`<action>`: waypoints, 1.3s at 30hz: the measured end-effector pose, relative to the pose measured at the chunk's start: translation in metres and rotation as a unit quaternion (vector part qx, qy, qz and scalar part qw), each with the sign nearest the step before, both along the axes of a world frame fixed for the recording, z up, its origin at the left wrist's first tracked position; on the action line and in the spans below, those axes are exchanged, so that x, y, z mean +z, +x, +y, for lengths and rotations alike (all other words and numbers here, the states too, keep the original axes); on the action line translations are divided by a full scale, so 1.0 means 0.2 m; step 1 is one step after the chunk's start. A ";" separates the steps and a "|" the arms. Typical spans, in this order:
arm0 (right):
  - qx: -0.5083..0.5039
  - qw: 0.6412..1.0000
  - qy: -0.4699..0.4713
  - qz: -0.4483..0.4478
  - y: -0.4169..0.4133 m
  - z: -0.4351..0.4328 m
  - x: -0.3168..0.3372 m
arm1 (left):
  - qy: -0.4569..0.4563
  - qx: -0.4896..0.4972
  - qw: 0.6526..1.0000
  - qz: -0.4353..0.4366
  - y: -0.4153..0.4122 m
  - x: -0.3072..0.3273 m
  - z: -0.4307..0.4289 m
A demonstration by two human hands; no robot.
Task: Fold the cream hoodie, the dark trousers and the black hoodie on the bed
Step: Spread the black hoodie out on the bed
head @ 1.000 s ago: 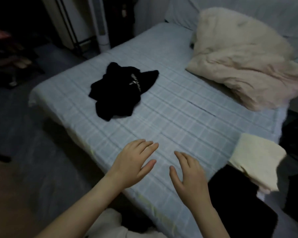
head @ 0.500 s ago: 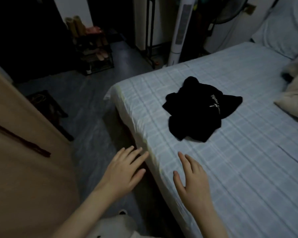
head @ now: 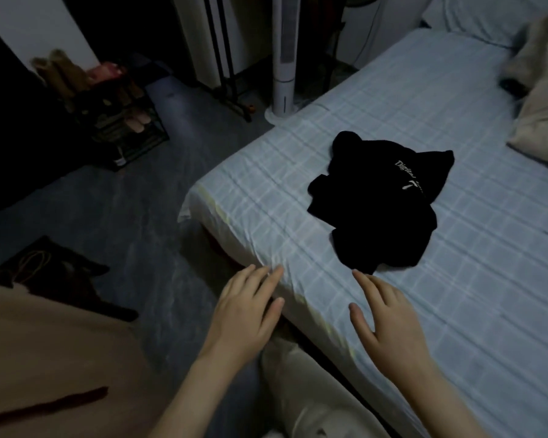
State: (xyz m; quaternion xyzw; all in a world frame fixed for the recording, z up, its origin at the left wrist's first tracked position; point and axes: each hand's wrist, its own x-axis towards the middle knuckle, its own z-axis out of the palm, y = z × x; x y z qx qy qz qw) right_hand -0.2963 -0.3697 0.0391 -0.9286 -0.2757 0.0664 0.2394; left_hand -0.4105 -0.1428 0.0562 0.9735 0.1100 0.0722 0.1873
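Hovering at the near edge of a bed, both hands are open, with fingers straight and spread and nothing in them. The left hand (head: pixel 244 308) has its fingertips at the rim of the bed (head: pixel 456 327). The right hand (head: pixel 389 320) is above the pale checked sheet, its fingertips just short of the black hoodie (head: pixel 380 210).

The hoodie lies crumpled in a heap toward the left side of the bed, with white lettering showing on its far right part. The cream hoodie and the dark trousers are not in view. A beige bundle of bedding (head: pixel 544 121) sits at the far right. On the floor to the left stand a white tower fan (head: pixel 283 58) and a dark shoe rack (head: pixel 124 121).

Possible trouble from here:
- The heap hides where the sleeves and hood lie, so a grab at the nearest fold may lift a twisted bundle rather than a clean edge.
- The hoodie is near the bed's edge, so a pull toward the person could drag part of it onto the floor.
- Dim light on black cloth makes seams hard to find, so the fold may come out uneven.
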 end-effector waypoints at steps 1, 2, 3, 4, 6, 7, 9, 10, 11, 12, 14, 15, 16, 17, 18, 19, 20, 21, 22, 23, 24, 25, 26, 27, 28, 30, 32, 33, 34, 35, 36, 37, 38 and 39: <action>-0.004 1.000 -0.002 0.001 0.05 0.07 -0.02 | 0.011 -0.009 1.000 0.007 0.05 -0.01 0.07; -0.004 1.000 -0.004 0.001 0.10 0.14 -0.04 | 0.023 -0.015 0.999 0.016 0.10 -0.02 0.14; -0.001 1.000 -0.007 0.001 0.17 0.22 -0.05 | 0.032 -0.017 0.999 0.026 0.15 -0.02 0.21; 0.004 1.000 -0.010 0.000 0.23 0.30 -0.06 | 0.037 -0.014 0.999 0.034 0.20 -0.01 0.30; 0.012 1.000 -0.008 -0.009 0.35 0.48 -0.03 | 0.038 -0.010 0.998 0.040 0.29 0.02 0.47; 0.018 1.000 -0.004 -0.015 0.41 0.57 -0.01 | 0.040 -0.010 0.998 0.040 0.34 0.05 0.55; 0.031 0.999 -0.001 -0.033 0.53 0.75 0.06 | 0.045 -0.012 0.998 0.041 0.47 0.09 0.71; 0.031 0.999 0.004 -0.038 0.59 0.83 0.09 | 0.040 -0.010 0.998 0.044 0.54 0.11 0.79; 0.027 0.999 0.012 -0.040 0.64 0.90 0.12 | 0.029 -0.007 0.998 0.047 0.61 0.12 0.86; 0.019 0.999 0.019 -0.041 0.69 0.96 0.14 | 0.013 -0.006 0.999 0.049 0.67 0.13 0.93; -0.001 0.999 0.025 -0.045 0.77 1.06 0.15 | -0.014 -0.016 0.999 0.043 0.81 0.11 1.05; -0.013 0.999 0.021 -0.042 0.80 1.09 0.15 | -0.024 -0.028 0.998 0.042 0.88 0.10 1.10; -0.029 0.999 0.013 -0.036 0.83 1.12 0.13 | -0.034 -0.043 0.997 0.045 0.94 0.08 1.15; -0.051 0.998 0.005 -0.032 0.85 1.15 0.11 | -0.043 -0.063 0.996 0.050 1.01 0.05 1.19; -0.075 0.997 -0.003 -0.028 0.87 1.17 0.09 | -0.048 -0.087 0.993 0.058 1.07 0.03 1.24; -0.103 0.994 -0.010 -0.023 0.88 1.19 0.06 | -0.050 -0.115 0.990 0.067 1.13 0.00 1.29; -0.134 0.991 -0.016 -0.016 0.88 1.20 0.04 | -0.052 -0.141 0.985 0.078 1.19 -0.03 1.34; -0.168 0.986 -0.018 -0.009 0.87 1.21 0.03 | -0.049 -0.169 0.980 0.090 1.25 -0.05 1.39; -0.206 0.979 -0.014 -0.003 0.86 1.22 0.01 | -0.041 -0.198 0.974 0.102 1.32 -0.06 1.44; -0.244 0.970 -0.010 0.003 0.85 1.24 0.01 | -0.033 -0.226 0.967 0.111 1.38 -0.07 1.49; -0.279 0.960 -0.007 0.008 0.84 1.25 0.00 | -0.027 -0.248 0.961 0.117 1.44 -0.07 1.54; -0.310 0.951 -0.004 0.012 0.82 1.28 -0.01 | -0.023 -0.266 0.957 0.116 1.51 -0.07 1.59; -0.338 0.941 0.001 0.014 0.81 1.31 -0.01 | -0.022 -0.284 0.952 0.112 1.57 -0.06 1.63; -0.360 0.933 0.009 0.012 0.81 1.34 -0.02 | -0.023 -0.302 0.947 0.109 1.64 -0.06 1.66; -0.375 0.927 0.016 0.010 0.81 1.37 -0.03 | -0.024 -0.319 0.941 0.108 1.71 -0.06 1.68; -0.395 0.918 0.026 0.012 0.82 1.40 -0.05 | -0.022 -0.352 0.929 0.109 1.85 -0.07 1.68; -0.414 0.910 0.028 0.026 0.83 1.38 -0.08 | -0.015 -0.390 0.914 0.110 1.98 -0.09 1.62; -0.419 0.907 0.026 0.032 0.84 1.36 -0.10 | -0.013 -0.408 0.906 0.108 2.05 -0.11 1.57; -0.421 0.906 0.020 0.038 0.85 1.32 -0.12 | -0.011 -0.424 0.900 0.104 2.10 -0.12 1.51; -0.423 0.905 0.013 0.044 0.87 1.28 -0.15 | -0.010 -0.437 0.894 0.099 2.16 -0.14 1.44; -0.427 0.903 0.008 0.051 0.89 1.23 -0.18 | -0.010 -0.445 0.890 0.096 2.22 -0.17 1.37; -0.432 0.900 0.004 0.057 0.91 1.17 -0.21 | -0.010 -0.451 0.888 0.093 2.26 -0.19 1.31; -0.436 0.898 0.003 0.060 0.95 1.11 -0.25 | -0.012 -0.454 0.886 0.092 2.31 -0.22 1.25; -0.439 0.897 0.003 0.062 1.00 1.04 -0.29 | -0.016 -0.452 0.887 0.091 2.37 -0.27 1.17</action>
